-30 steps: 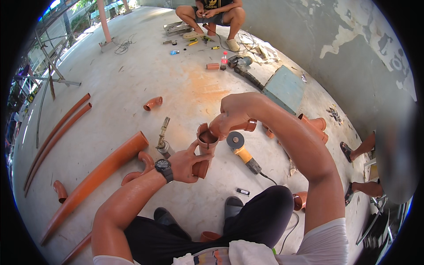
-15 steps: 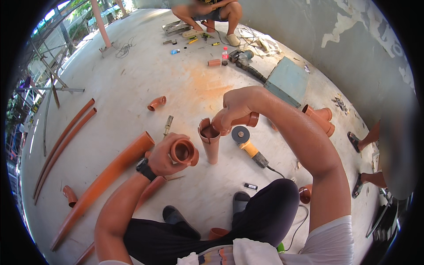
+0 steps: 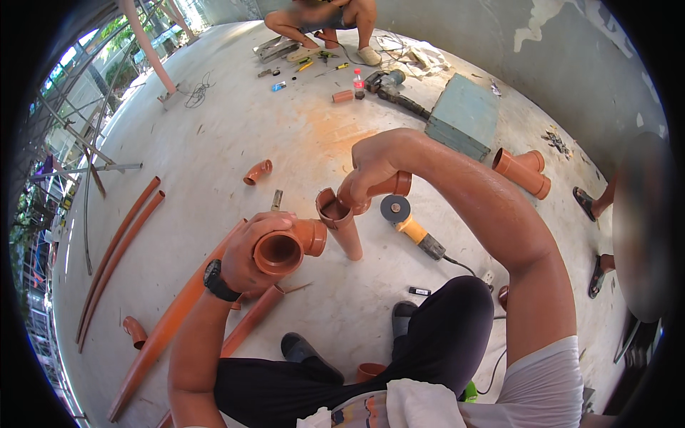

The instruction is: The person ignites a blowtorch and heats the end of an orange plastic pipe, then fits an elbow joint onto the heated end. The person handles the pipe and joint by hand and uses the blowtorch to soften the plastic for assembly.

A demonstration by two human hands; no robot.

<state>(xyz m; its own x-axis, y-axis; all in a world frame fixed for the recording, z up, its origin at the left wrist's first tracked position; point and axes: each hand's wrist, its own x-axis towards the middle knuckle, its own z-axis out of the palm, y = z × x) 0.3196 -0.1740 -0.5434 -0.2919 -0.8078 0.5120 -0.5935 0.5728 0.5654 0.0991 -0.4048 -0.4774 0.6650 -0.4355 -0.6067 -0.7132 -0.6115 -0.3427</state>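
My left hand, with a black watch at its wrist, is closed round an orange-brown pipe tee. One round mouth of the tee faces up at me and another points right. My right hand is closed round an orange-brown pipe fitting, its fingers hiding much of it. Against that fitting is a pipe with a notched, split upper rim, slanting down toward the floor. The tee's right end is close to this rim. Whether pipe and fitting are joined, I cannot tell.
A yellow angle grinder lies right of the pipe, its cord trailing by my knee. Long orange pipes lie to the left. Beyond are an elbow, a demolition hammer, a blue-grey metal box and a crouching person.
My left hand has turned the tee and brought it right and up, nearer the notched pipe. The pipe's lower end has swung slightly right. My right hand keeps its grip.
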